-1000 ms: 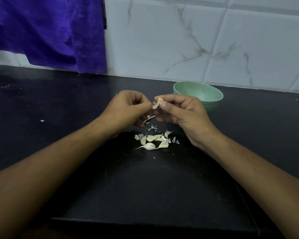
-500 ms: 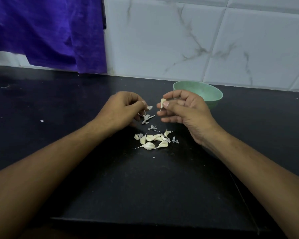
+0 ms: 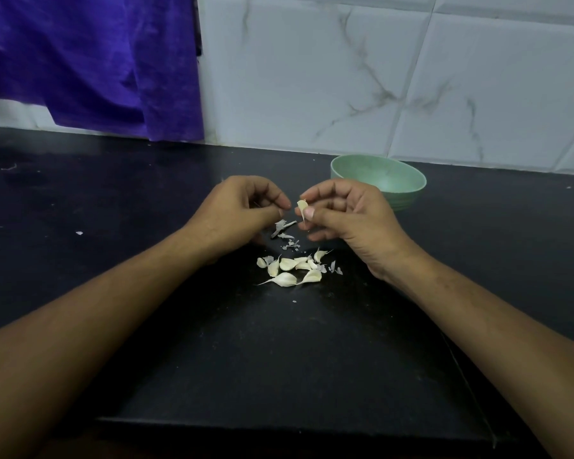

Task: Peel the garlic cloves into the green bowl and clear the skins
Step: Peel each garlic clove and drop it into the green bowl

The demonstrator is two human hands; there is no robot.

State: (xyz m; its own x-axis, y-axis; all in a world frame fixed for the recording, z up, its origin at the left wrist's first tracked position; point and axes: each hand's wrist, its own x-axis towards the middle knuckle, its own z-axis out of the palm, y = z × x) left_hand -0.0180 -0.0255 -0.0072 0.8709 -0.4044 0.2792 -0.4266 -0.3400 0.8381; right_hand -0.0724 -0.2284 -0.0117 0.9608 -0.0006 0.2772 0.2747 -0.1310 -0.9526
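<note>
Over the black board (image 3: 279, 359), far end: right hand (image 3: 342, 220) pinches a garlic clove (image 3: 302, 207); left hand (image 3: 242, 210) curled, contents unclear. Green bowl (image 3: 378, 180) at one o'clock. Risk: pinch slips, clove drops among unpeeled cloves (image 3: 292, 270).

two hands show: the left hand (image 3: 246, 210) and the right hand (image 3: 348, 220). there is one green bowl (image 3: 411, 193). one garlic clove (image 3: 301, 206) sits pinched in the right hand's fingertips. the pile of cloves (image 3: 290, 268) holds about nine, though overlaps leave the exact count unsure. skin scraps (image 3: 289, 243) lie in roughly three small clusters, too fine to count singly. two stray white flecks (image 3: 79, 232) lie apart from them. one purple cloth (image 3: 90, 61) hangs behind.
</note>
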